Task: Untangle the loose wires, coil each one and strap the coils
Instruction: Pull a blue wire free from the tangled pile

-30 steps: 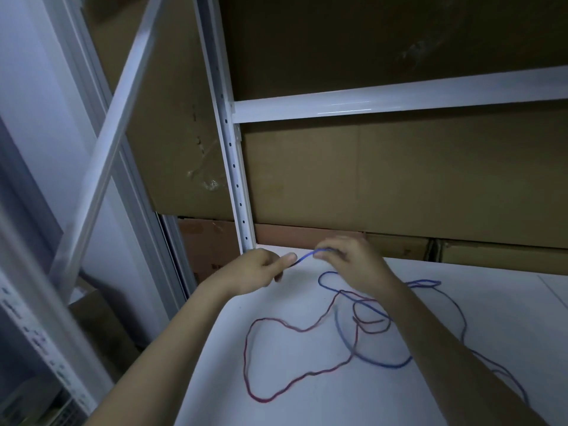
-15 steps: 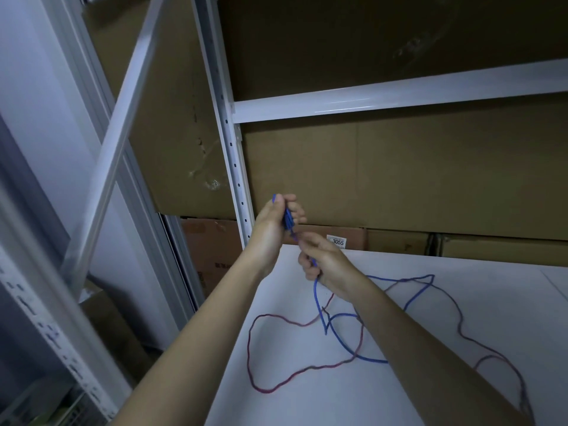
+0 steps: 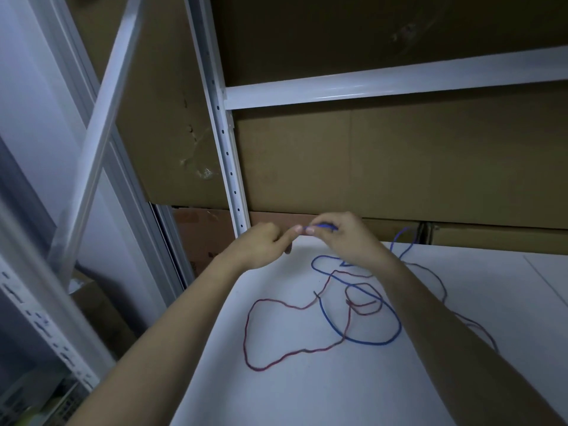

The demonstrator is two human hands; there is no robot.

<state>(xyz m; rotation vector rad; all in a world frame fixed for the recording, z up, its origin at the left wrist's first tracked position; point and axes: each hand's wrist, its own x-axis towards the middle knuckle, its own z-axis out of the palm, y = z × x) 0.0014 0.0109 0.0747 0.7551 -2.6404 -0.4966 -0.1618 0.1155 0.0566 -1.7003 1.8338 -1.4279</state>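
A: Hands?
B: Right hand [image 3: 347, 238] pinched blue wire [image 3: 362, 341] end; left hand [image 3: 261, 245] pinched it too, fingertips touching.
A: Wires?
B: Blue wire crossed red wire [image 3: 276, 361], both tangled on white surface [image 3: 307, 401].

Both hands [image 3: 261, 244] [image 3: 344, 238] pinch the blue wire [image 3: 362, 341] above the shelf [image 3: 307, 395].

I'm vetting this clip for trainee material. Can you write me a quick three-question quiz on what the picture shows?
1. True or false: the red wire is already coiled and strapped.
2. Which wire do the left hand and right hand pinch? A) blue wire B) red wire C) neither
3. Fill in: both wires lie on the white ____.

Key: 1 false, it lies in loose loops; 2 A; 3 shelf.
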